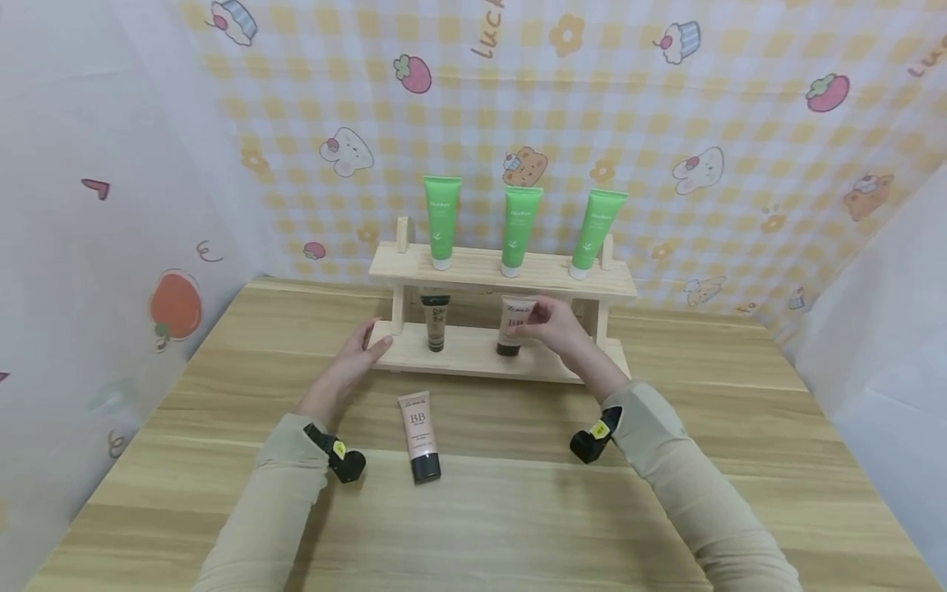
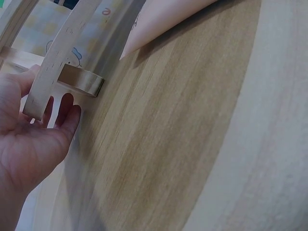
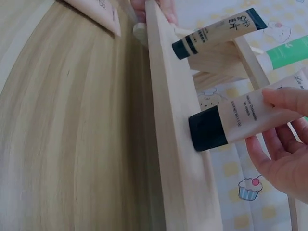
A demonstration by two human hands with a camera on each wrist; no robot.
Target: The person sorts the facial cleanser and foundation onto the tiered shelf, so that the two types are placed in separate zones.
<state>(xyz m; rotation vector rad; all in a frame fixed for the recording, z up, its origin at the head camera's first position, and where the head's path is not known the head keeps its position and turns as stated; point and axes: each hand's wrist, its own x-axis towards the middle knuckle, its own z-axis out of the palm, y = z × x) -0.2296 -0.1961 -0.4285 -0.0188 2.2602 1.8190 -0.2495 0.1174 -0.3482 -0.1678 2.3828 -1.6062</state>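
Observation:
A two-tier wooden shelf point(image 1: 473, 362) stands on the table. My right hand point(image 1: 551, 327) pinches a pink BB cream tube point(image 3: 240, 118) between thumb and fingers, its black cap down against the lower board. At the shelf's left end my left hand point(image 1: 353, 362) holds the edge of the lower board, thumb on one side and fingers on the other point(image 2: 33, 130). A small beige tube with a dark cap point(image 1: 436, 325) stands upright on that board, left of the pink one. Another pink BB cream tube point(image 1: 418, 436) lies on the table in front of the shelf.
Three green tubes, left point(image 1: 442, 222), middle point(image 1: 521, 230) and right point(image 1: 596, 232), stand caps down on the upper board point(image 1: 473, 265). Behind the shelf hangs a yellow checked cloth point(image 1: 459, 123). The wood-grain table point(image 1: 518, 518) extends toward me.

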